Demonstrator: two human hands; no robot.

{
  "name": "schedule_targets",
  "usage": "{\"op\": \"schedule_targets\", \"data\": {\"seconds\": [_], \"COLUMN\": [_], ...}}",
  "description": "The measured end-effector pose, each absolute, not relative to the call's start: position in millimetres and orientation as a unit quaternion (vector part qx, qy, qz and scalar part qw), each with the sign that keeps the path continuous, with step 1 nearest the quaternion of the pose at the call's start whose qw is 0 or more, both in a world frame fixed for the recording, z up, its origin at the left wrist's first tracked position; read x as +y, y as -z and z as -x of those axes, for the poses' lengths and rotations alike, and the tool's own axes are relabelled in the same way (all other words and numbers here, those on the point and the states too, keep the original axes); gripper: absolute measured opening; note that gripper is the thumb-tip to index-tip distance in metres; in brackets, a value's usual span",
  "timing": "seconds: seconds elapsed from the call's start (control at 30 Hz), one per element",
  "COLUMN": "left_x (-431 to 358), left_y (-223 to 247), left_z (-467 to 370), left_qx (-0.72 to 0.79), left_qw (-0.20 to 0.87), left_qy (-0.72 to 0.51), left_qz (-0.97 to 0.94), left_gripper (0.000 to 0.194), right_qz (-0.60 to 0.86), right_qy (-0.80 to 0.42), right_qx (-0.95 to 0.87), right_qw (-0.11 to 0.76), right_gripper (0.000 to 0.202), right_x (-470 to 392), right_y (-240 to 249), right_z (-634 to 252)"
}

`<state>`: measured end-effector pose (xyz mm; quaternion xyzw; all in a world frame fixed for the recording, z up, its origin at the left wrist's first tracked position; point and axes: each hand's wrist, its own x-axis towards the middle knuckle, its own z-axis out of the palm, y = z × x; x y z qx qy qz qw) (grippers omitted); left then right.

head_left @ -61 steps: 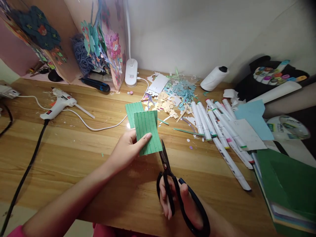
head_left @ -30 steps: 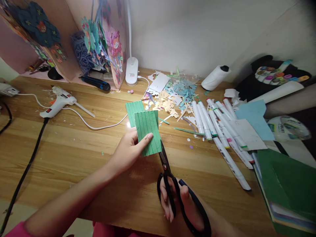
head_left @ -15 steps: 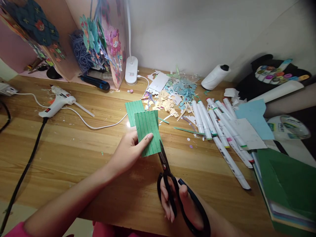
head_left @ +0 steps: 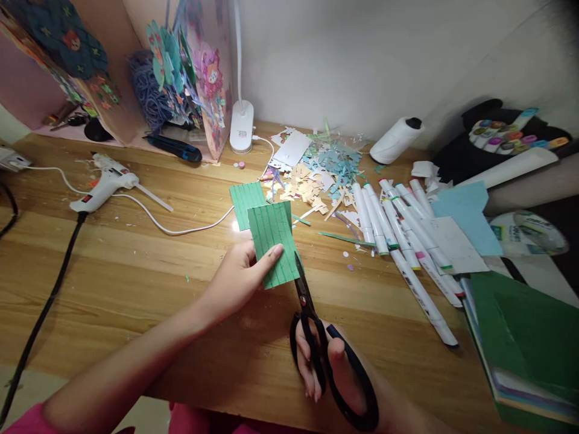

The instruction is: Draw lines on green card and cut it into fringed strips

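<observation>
My left hand pinches a green card marked with dark lines, thumb on top and the other fingers underneath. Fingers and thumb of my right hand are through the handles of black scissors. The scissor tips meet the card's lower right edge, and the blades look nearly closed. Behind the held card, a second lined green card lies on the wooden table, partly covered by it.
Paper scraps are heaped behind the cards. White markers and green sheets lie at right. A glue gun sits at left, near a blue cutter and lamp base.
The scissor handles have drawn slightly closer together, with the blades closing a little. The held card and both hands have shifted slightly right.
</observation>
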<state>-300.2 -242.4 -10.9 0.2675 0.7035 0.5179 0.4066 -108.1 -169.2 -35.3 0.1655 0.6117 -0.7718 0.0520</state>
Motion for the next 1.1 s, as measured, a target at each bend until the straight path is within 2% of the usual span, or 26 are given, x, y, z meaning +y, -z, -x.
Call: {"op": "schedule_targets", "data": {"seconds": [0.3, 0.47, 1.1], "left_x": [-242, -242, -239], "left_y": [10, 10, 12], "left_z": [301, 298, 292], "left_qx": [0.683, 0.665, 0.651], "left_qw": [0.419, 0.45, 0.481], "left_qy": [-0.534, -0.53, -0.53], "left_qz": [-0.269, -0.274, -0.252], "left_gripper": [0.036, 0.034, 0.034], "right_qz": [-0.177, -0.167, -0.206], "right_qy": [0.771, 0.765, 0.792], "right_qx": [0.608, 0.621, 0.574], "right_qw": [0.071, 0.041, 0.019], "right_gripper": [0.065, 0.067, 0.066], "right_x": [-168, -170, -175], "right_y": [38, 39, 55], "right_z": [108, 109, 106]}}
